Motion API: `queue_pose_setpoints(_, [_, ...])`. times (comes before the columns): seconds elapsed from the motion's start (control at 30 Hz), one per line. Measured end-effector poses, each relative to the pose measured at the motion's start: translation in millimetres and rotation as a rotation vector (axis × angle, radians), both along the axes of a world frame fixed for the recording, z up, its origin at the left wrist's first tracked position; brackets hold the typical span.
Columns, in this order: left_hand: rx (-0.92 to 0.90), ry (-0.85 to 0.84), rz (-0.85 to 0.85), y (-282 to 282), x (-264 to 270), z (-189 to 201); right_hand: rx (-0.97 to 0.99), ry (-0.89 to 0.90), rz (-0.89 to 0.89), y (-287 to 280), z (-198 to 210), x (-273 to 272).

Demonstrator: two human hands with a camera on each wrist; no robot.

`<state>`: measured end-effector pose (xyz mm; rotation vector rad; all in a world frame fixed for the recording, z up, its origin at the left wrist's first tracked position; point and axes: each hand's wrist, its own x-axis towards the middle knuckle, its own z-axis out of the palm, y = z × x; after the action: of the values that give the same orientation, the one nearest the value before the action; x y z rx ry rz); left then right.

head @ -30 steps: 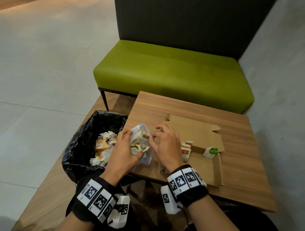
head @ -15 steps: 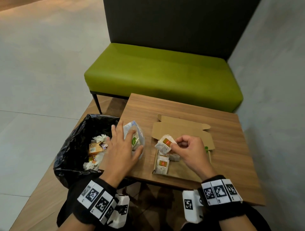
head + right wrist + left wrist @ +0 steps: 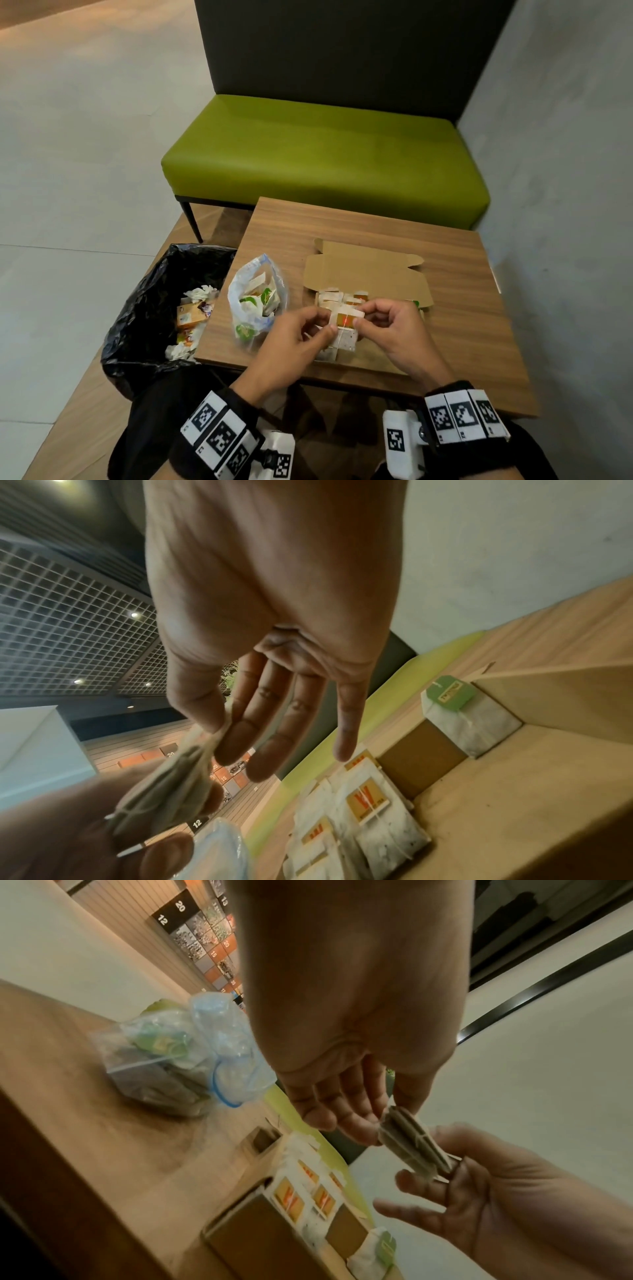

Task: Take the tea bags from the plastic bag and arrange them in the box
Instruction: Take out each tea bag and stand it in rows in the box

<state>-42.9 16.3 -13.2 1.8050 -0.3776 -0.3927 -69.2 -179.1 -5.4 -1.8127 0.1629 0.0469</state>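
Both hands hold one white tea bag (image 3: 344,320) with an orange tag just above the open cardboard box (image 3: 366,281). My left hand (image 3: 323,320) pinches its left edge and my right hand (image 3: 363,317) pinches its right edge. The left wrist view shows the folded tea bag (image 3: 411,1145) between the fingertips of both hands. Several orange-tagged tea bags (image 3: 359,818) lie in the box, and a green-tagged tea bag (image 3: 455,712) sits in its far corner. The clear plastic bag (image 3: 257,298) lies left of the box with more tea bags inside. My hands hide most of the box floor in the head view.
The small wooden table (image 3: 462,308) carries the box and the bag. A bin lined with a black bag (image 3: 147,308), holding rubbish, stands against the table's left edge. A green bench (image 3: 325,164) stands behind the table and a grey wall (image 3: 565,205) runs along the right.
My right hand has carried a tea bag from the plastic bag over to the box. My left hand has let go of the plastic bag and now pinches the same tea bag.
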Motion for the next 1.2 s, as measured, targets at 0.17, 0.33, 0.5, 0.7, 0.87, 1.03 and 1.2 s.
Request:
queue_pose_setpoints(0.17, [-0.093, 0.048, 0.112, -10, -4, -2, 0.087, 0.018, -0.072, -1, -6, -8])
queue_pose_setpoints(0.33, [-0.095, 0.016, 0.132, -23, -6, -5, 0.068, 0.045, -0.038, -3, -15, -16])
queue_pose_setpoints(0.5, [0.107, -0.086, 0.142, -28, -6, -10, -0.030, 0.031, -0.128, -20, -20, -17])
queue_pose_setpoints(0.7, [0.282, -0.143, 0.206, -16, -6, -23, -0.258, 0.173, -0.220, -39, -39, -9])
queue_pose_setpoints(0.87, [0.395, -0.147, 0.137, -13, -10, -30, -0.360, 0.293, -0.119, -27, -60, 6])
queue_pose_setpoints(1.03, [0.418, -0.159, 0.110, -12, -13, -32, -0.471, 0.300, -0.140, -16, -70, 12])
queue_pose_setpoints(1.2, [0.408, -0.152, 0.091, -10, -12, -35, -0.425, 0.254, -0.246, -8, -69, 10])
